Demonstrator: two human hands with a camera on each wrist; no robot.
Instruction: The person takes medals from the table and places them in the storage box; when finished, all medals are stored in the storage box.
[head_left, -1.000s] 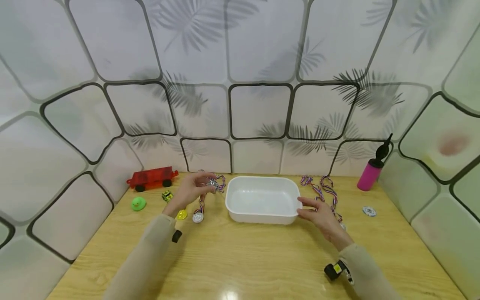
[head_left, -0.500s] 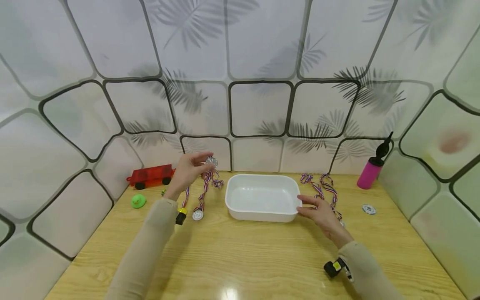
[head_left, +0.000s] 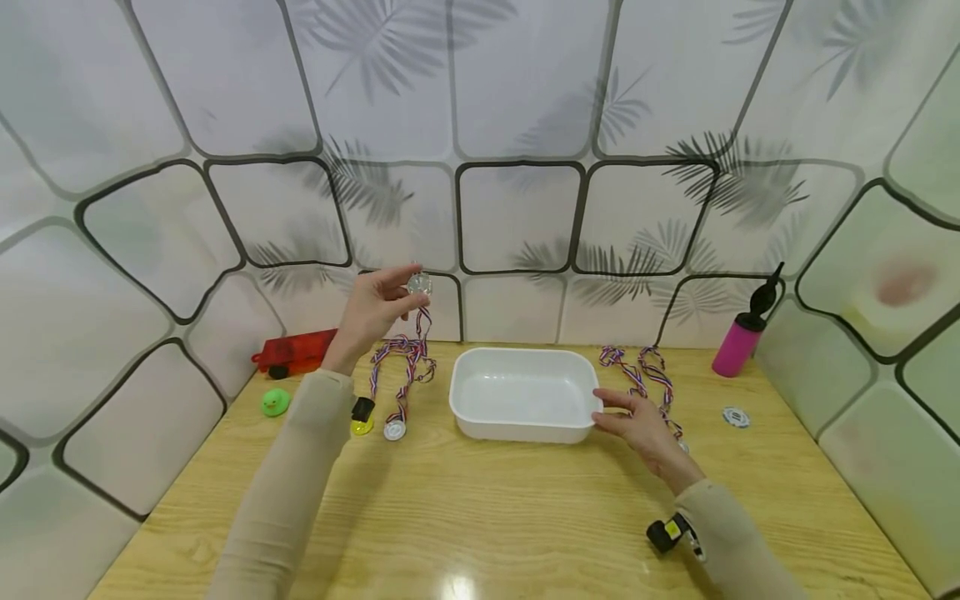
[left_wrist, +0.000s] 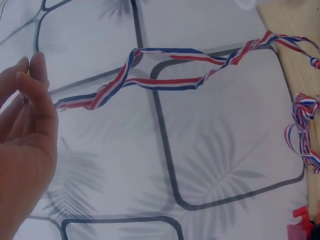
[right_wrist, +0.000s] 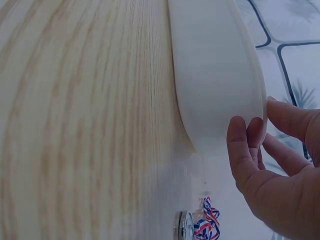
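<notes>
Thumb and fingers of my left hand (head_left: 378, 308) pinch a silver medal (head_left: 419, 285) above the back of the table. Its red, white and blue ribbon (left_wrist: 175, 85) trails down toward the tabletop in the left wrist view. Below that hand lie another silver medal (head_left: 394, 429) and a yellow-gold medal (head_left: 363, 427), with tangled ribbons behind them. A white plastic tray (head_left: 525, 432) stands at the middle back with nothing in it. At its right end, my right hand (head_left: 647, 435) holds the rim, with fingertips (right_wrist: 237, 125) on the outer wall.
At the left are a red toy wagon (head_left: 296, 352) and a green toy duck (head_left: 275, 402). Right of the tray lie ribbons (head_left: 658, 379) and a medal (right_wrist: 186, 226), then a poker chip (head_left: 736, 417) and a pink hand pump (head_left: 737, 346). A patterned curtain (head_left: 517, 225) rises behind.
My left hand has lifted the silver medal from near the table's back up in front of the curtain, drawing its ribbon up. The right hand and the tray have stayed put.
</notes>
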